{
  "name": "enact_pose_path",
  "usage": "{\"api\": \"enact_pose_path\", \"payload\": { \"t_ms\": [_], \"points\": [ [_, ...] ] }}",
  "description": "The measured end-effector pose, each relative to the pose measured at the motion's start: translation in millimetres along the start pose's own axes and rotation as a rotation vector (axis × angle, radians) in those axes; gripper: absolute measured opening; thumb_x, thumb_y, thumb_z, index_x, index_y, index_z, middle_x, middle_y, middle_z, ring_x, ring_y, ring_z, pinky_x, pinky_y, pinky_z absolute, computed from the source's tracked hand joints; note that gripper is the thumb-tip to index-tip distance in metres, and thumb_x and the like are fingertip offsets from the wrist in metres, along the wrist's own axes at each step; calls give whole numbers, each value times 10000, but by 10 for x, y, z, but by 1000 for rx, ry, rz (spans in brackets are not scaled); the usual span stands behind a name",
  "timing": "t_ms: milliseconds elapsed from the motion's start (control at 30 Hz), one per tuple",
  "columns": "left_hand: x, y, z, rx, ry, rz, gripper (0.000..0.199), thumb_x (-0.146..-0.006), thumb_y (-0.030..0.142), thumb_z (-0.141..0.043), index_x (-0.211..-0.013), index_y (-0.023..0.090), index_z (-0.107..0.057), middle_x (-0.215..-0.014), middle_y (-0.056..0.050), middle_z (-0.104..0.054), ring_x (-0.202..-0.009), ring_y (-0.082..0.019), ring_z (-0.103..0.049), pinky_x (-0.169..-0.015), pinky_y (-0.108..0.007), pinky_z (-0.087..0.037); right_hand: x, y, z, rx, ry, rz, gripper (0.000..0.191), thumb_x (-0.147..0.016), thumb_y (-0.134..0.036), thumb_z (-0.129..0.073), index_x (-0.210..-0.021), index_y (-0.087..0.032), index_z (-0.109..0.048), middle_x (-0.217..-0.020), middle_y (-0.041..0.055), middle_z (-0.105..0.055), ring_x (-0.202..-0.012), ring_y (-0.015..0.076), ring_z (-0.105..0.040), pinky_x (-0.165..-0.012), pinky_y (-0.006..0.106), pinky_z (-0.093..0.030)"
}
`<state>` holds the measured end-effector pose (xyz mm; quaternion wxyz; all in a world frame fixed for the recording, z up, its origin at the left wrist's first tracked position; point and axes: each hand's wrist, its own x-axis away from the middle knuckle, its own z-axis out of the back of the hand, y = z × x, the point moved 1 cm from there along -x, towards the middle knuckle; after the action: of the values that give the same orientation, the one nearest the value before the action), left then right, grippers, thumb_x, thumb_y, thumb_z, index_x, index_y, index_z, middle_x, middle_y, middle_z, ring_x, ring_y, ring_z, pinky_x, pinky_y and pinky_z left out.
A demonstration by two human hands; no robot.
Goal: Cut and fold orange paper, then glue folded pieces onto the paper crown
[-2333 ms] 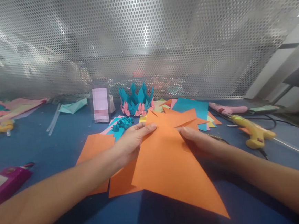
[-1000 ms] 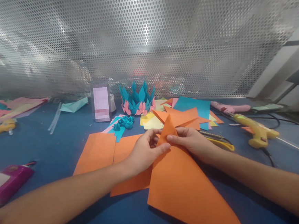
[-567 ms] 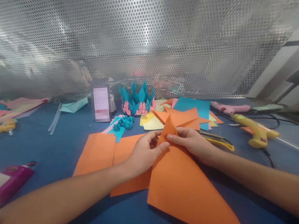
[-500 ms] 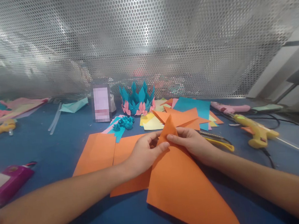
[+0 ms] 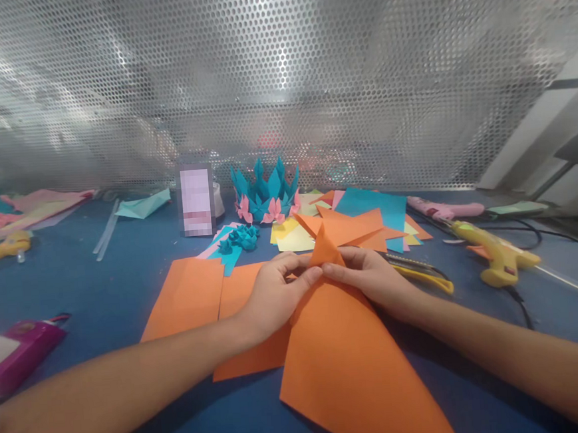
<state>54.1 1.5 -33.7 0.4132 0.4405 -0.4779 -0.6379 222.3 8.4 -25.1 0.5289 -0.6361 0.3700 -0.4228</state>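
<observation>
A large sheet of orange paper [image 5: 353,365] is held up between my two hands, its pointed corner standing above my thumbs and its lower part curving toward me. My left hand [image 5: 285,290] pinches it from the left, thumb on the near face and fingers behind. From the right, my right hand [image 5: 368,273] grips it the same way, the two thumb tips nearly meeting just below the point. Other orange sheets [image 5: 190,294] lie flat on the table beneath and left of my left hand. The fingers behind the paper are partly hidden.
A blue paper crown with pink flowers [image 5: 267,191] stands at the back, near small blue folded pieces [image 5: 240,237]. Coloured paper scraps [image 5: 368,203] lie behind my hands. At right are a yellow glue gun [image 5: 497,253], a pink glue gun [image 5: 443,210] and a yellow-handled cutter [image 5: 424,278].
My thumbs have drawn level and closer together below the paper's point. The paper's tip has shifted slightly left, and its lower edge has swung a little left.
</observation>
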Motion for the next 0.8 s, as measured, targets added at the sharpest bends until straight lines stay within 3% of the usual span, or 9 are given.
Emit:
{"api": "enact_pose_path", "payload": {
  "t_ms": [167, 367, 667, 800],
  "points": [
    [19, 26, -48, 51, 27, 73, 253, -732, 265, -666, -895, 184, -490, -680, 49, -502, -626, -90, -505, -575, -215, -412, -4, -34, -9, -3, 55, 109, 310, -650, -419, -760, -824, -187, -650, -803, 0, -682, -696, 142, -630, -642, 249, -495],
    [46, 25, -77, 13, -18, 11, 291, -718, 211, -660, -783, 202, -376, -694, 68, -413, -618, -68, -440, -535, -184, -369, -3, -26, -8, 10, 165, 73, 330, -638, -461, -753, -666, -170, -599, -621, -36, -604, -518, 86, -524, -493, 206, -402],
    [81, 28, -84, -117, -122, -96, 66, -811, 233, -562, -775, 188, -530, -730, 25, -511, -654, -95, -477, -604, -225, -406, -15, 9, 7, -20, 176, 71, 358, -678, -506, -707, -640, -170, -587, -572, -42, -552, -482, 79, -463, -455, 210, -341],
    [82, 60, -73, -243, -120, -156, 124, -822, 271, -570, -880, 200, -652, -861, -16, -584, -684, -110, -513, -622, -235, -421, -7, -10, 8, -2, 171, 92, 346, -678, -502, -705, -635, -171, -613, -588, -33, -566, -508, 89, -473, -487, 225, -358]
  ]
}}
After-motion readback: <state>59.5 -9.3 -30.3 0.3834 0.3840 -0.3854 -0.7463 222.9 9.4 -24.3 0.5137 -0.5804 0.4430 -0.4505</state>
